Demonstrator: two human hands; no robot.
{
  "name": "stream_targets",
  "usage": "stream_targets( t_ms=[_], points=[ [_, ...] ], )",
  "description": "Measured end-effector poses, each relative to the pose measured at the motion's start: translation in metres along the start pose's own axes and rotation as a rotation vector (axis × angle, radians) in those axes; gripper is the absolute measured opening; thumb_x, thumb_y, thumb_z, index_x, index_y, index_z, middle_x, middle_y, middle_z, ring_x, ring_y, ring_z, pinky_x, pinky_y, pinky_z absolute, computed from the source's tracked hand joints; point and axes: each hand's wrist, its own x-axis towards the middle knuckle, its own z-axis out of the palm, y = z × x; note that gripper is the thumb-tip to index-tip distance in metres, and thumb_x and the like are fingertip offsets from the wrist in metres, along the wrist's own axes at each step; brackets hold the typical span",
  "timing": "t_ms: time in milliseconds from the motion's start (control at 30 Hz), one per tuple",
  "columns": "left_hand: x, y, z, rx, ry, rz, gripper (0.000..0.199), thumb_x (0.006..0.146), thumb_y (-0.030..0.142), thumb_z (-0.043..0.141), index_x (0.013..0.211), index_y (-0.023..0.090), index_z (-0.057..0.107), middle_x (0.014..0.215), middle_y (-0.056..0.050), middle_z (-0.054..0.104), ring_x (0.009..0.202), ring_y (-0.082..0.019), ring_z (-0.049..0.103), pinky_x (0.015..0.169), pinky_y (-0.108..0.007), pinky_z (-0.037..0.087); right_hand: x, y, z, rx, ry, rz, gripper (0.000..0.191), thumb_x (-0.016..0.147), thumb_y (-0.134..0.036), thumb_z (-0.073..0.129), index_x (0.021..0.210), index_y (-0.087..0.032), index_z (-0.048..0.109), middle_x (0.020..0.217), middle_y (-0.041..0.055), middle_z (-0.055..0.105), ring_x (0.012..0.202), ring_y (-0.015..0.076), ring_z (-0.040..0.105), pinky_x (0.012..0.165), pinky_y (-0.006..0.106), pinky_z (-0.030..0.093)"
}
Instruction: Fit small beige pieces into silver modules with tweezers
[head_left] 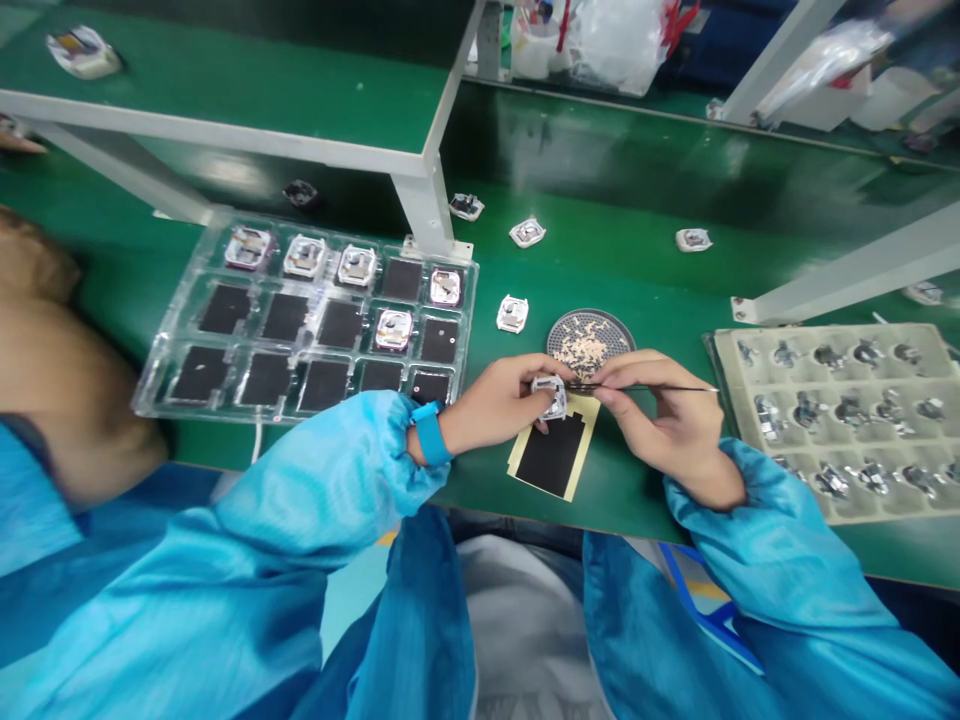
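Note:
Closed around a small white watch case (553, 398) is my left hand (504, 400), at the bench's front. My right hand (660, 410) pinches thin dark tweezers (645, 387), whose tip end reaches toward the case; the very tip is too small to make out. Just beyond both hands sits a round grey dish (626, 330) holding many tiny beige pieces (583, 343). Under the left hand lies a black sheet with a yellow backing (555, 455).
A clear tray (161, 350) on the left holds several watch cases over black pads. At right, a beige tray (724, 370) carries small metallic parts. Loose cases (513, 314) lie beyond. Shelf legs (427, 205) rise nearby. Another person's arm (67, 380) is at far left.

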Motion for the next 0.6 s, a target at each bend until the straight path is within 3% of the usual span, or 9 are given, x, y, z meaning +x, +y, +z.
stream_targets(
  t_ms=[267, 333, 467, 600],
  points=[
    [-0.004, 0.009, -0.002, 0.068, 0.014, 0.076, 0.036, 0.096, 0.025, 0.059, 0.130, 0.014, 0.068, 0.105, -0.010, 0.076, 0.070, -0.015, 0.071, 0.068, -0.031, 0.063, -0.001, -0.001, -0.004, 0.022, 0.029, 0.108, 0.023, 0.085, -0.011, 0.076, 0.101, -0.025, 0.069, 0.091, 0.0054, 0.073, 0.087, 0.0233, 0.071, 0.081, 0.043, 0.059],
    [-0.004, 0.011, -0.005, 0.152, 0.025, 0.107, 0.037, 0.099, 0.031, 0.057, 0.131, 0.015, 0.069, 0.109, -0.010, 0.077, 0.079, -0.018, 0.074, 0.077, -0.033, 0.062, -0.001, -0.002, -0.005, 0.047, 0.040, 0.154, 0.020, 0.086, -0.013, 0.076, 0.101, -0.025, 0.069, 0.093, 0.0056, 0.072, 0.089, 0.0229, 0.071, 0.082, 0.042, 0.058],
    [-0.004, 0.013, -0.009, 0.247, 0.049, 0.187, 0.037, 0.102, 0.035, 0.054, 0.129, 0.016, 0.071, 0.125, -0.009, 0.075, 0.114, -0.024, 0.071, 0.101, -0.036, 0.055, 0.005, -0.004, -0.010, 0.280, -0.001, 0.322, 0.010, 0.091, -0.019, 0.073, 0.096, -0.024, 0.066, 0.093, 0.0052, 0.071, 0.087, 0.0194, 0.070, 0.078, 0.037, 0.060],
    [-0.003, 0.015, -0.010, 0.235, 0.057, 0.214, 0.038, 0.102, 0.035, 0.055, 0.131, 0.015, 0.069, 0.124, -0.009, 0.075, 0.115, -0.024, 0.071, 0.101, -0.036, 0.056, 0.010, 0.000, -0.017, 0.467, -0.074, 0.402, 0.014, 0.089, -0.025, 0.077, 0.091, -0.023, 0.064, 0.092, 0.0041, 0.071, 0.086, 0.0175, 0.070, 0.076, 0.034, 0.062]
  ],
)
